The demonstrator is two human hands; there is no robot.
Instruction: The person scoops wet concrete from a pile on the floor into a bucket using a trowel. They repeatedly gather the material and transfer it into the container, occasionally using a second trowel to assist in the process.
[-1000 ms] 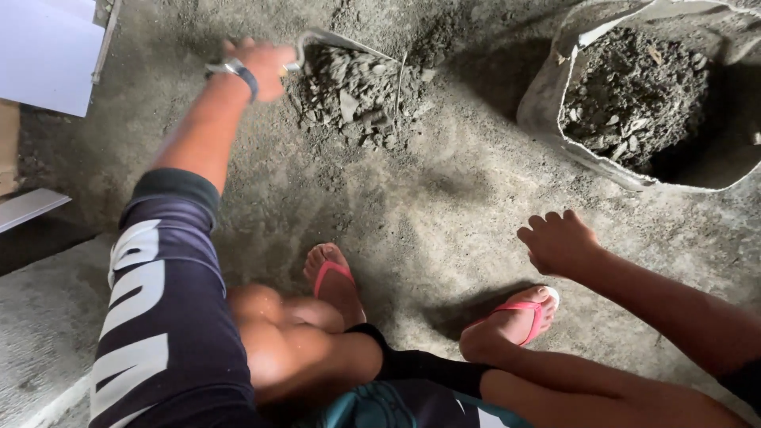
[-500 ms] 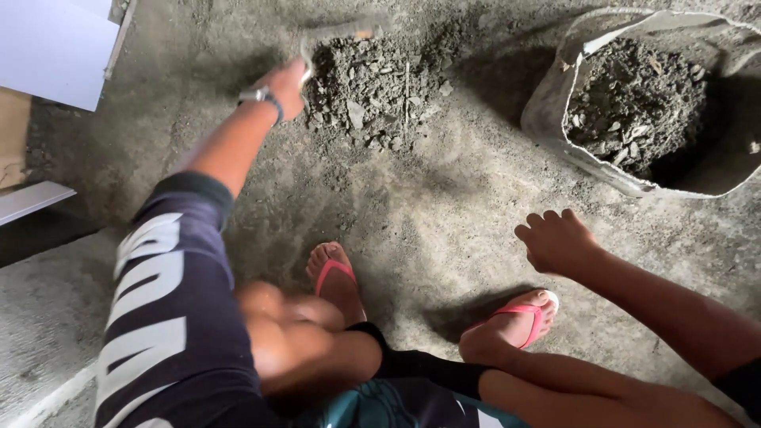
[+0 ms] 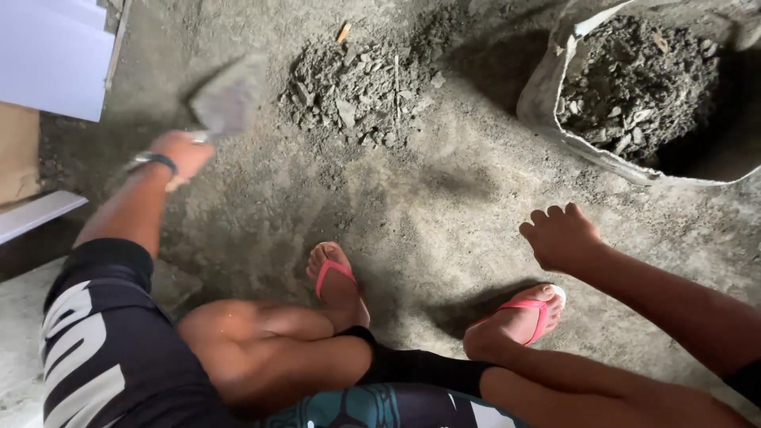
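My left hand [image 3: 181,150] grips the handle of a grey trowel [image 3: 228,99], whose blade is blurred and raised above the floor, left of a pile of grey rubble [image 3: 357,87]. A watch sits on that wrist. My right hand [image 3: 561,236] hangs loosely curled over the concrete floor [image 3: 428,206] with nothing in it, below a sack [image 3: 547,87] that is open and holds more dark rubble. I am squatting, with pink flip-flops on both feet [image 3: 337,277].
White boards [image 3: 47,55] lean at the top left, with a brown panel and a pale strip [image 3: 36,215] below them. A small orange scrap [image 3: 343,32] lies beyond the pile. Dust and grit cover the floor.
My left hand has pulled the trowel back from the rubble pile toward the left and nearer to me. The right hand has stayed in place.
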